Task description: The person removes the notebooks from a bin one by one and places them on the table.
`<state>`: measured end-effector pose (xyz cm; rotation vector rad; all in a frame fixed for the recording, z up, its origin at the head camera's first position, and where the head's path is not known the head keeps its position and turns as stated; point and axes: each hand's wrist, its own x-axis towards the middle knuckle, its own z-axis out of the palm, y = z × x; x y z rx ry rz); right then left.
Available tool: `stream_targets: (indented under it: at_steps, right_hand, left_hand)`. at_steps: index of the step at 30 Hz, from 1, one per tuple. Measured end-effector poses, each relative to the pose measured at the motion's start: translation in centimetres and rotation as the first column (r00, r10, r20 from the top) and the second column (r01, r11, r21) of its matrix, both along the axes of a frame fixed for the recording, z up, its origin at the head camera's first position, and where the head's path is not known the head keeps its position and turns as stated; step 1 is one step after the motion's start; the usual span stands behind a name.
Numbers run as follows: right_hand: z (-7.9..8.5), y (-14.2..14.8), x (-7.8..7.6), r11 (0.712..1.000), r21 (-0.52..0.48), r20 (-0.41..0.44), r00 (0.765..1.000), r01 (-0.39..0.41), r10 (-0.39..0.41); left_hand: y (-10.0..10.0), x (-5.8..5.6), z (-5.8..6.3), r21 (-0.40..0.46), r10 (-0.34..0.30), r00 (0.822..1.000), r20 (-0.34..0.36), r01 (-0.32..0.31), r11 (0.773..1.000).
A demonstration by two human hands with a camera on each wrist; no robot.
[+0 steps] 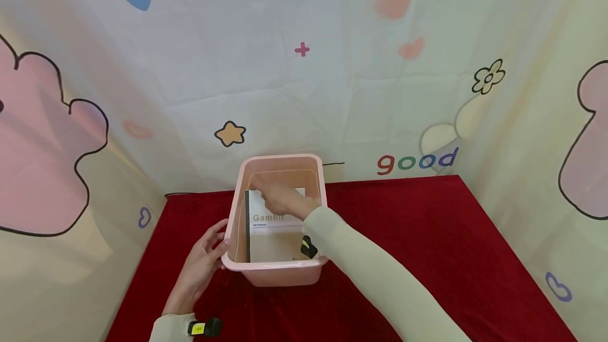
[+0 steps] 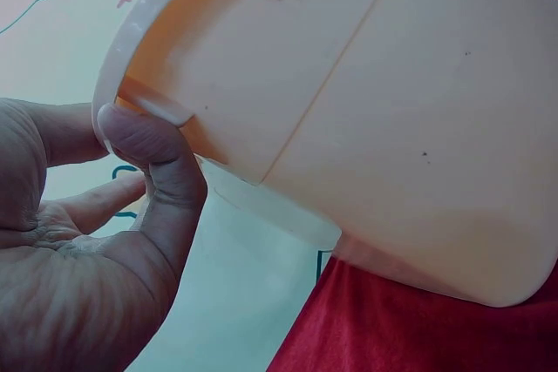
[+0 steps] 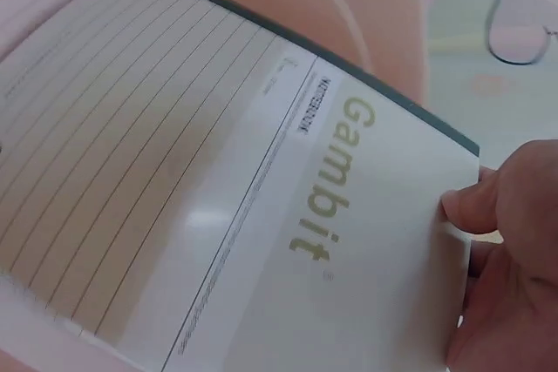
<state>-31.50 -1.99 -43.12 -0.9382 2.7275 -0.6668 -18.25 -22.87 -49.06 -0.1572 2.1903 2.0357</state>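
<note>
The hands share the work. The left hand [image 1: 199,263] grips the pink bin [image 1: 274,266] by its rim at the left, toward the near corner, with the thumb pressed to the edge. The right hand [image 1: 281,198] reaches in over the right side and pinches the far edge of a notebook [image 1: 275,244], its thumb [image 3: 478,205] on the cover and a finger partly visible behind the edge.

The notebook is inside the bin, cover facing up, dark spine [image 1: 247,226] along the left wall and the gold lettering [image 1: 268,217] toward the far end. Whether its underside touches the bottom cannot be told. The bin stands on the red cloth of the worktop [image 1: 394,226].

To handle this well, the left hand should hold the rim firmly enough to stop the bin sliding or tipping, but without bending the plastic wall. The right hand's grip sits at one end only, so the near end could sag or scrape; a deeper pinch, nearer the middle of the far edge, would likely carry it more evenly. Slow movement suits the narrow fit, and the right sleeve [image 1: 361,249] and its small black device [image 1: 309,247] need room above the right rim.
</note>
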Motion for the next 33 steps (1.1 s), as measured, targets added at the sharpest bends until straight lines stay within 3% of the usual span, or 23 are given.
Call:
stream_targets:
  at_steps: [4,13,25,33]
  right_hand:
    - [0.6,0.3,0.2,1.000,-0.016,-0.085,0.996,0.024,-0.025]
    - [1.9,1.2,0.4,0.997,-0.024,-0.186,0.980,0.070,-0.074]
    - [4.6,2.8,0.9,0.987,-0.089,-0.306,0.939,0.137,-0.158]
    - [6.3,4.5,1.7,0.968,-0.203,-0.423,0.879,0.145,-0.220]
  left_hand:
    - [0.0,0.1,0.0,-0.003,-0.003,1.000,-0.009,0.003,1.000]
    - [-0.1,0.1,0.0,-0.009,-0.001,1.000,-0.006,0.001,1.000]
    - [0.0,0.1,0.0,-0.001,-0.006,1.000,0.003,0.006,1.000]
    - [0.0,0.2,0.0,-0.018,-0.002,1.000,0.012,0.002,1.000]
